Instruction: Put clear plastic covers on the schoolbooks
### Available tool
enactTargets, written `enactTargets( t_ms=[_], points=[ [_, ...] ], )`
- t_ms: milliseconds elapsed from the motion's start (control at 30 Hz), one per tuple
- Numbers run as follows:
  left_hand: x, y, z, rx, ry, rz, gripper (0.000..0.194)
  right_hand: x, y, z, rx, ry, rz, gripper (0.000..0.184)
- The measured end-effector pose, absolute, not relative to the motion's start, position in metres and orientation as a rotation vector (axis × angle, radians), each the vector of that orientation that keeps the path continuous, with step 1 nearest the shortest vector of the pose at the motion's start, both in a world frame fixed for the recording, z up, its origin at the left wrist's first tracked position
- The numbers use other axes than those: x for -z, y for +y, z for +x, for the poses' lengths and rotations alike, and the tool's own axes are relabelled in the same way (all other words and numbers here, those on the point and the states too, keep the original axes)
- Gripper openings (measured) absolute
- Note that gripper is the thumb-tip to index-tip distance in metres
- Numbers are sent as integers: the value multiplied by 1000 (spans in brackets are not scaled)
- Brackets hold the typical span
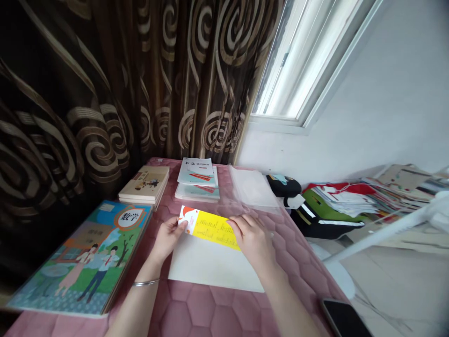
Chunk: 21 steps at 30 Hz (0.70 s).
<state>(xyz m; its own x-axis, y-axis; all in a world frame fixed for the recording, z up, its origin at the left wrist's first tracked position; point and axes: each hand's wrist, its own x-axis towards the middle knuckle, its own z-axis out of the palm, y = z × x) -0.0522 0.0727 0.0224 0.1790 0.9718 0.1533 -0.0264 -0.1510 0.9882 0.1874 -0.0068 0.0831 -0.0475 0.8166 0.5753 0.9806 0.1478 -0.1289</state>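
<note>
A yellow paper strip [213, 229] with lines of writing and a white-and-orange left end is stretched between my hands. My left hand [167, 239] pinches that left end between thumb and fingers; a silver bangle circles the wrist. At the other end, my right hand [255, 242] has its fingers closed over the strip, covering its corner. Beneath both lies a plain off-white rectangular sheet or booklet [214, 264], its upper part hidden by the strip.
To my left are a maths textbook stack [94, 262] and beige booklets [145, 183]. White-and-teal booklets [197, 174] and clear plastic sleeves [254, 185] lie at the back of the pink padded tabletop [196, 311]. A phone [345, 318] rests front right, near a white lamp arm [379, 231].
</note>
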Motion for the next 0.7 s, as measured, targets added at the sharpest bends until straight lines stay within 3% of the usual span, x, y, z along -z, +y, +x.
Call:
enactTargets(
  t_ms=[167, 433, 567, 700],
  points=[
    [-24, 75, -43, -1302, 1061, 1325, 40, -65, -9, 149, 541, -2062, -1520, 37],
    [-7, 79, -41, -1331, 1111, 1245, 42, -15, 2, 138, 405, -2244, -1553, 50],
    [5, 96, -54, -1541, 1398, 1196, 31, -12, -1, 141, 381, -2271, -1541, 49],
    [3, 132, -57, -1509, 1442, 1152, 19, -15, -5, 140, 361, -2272, -1521, 47]
  ],
)
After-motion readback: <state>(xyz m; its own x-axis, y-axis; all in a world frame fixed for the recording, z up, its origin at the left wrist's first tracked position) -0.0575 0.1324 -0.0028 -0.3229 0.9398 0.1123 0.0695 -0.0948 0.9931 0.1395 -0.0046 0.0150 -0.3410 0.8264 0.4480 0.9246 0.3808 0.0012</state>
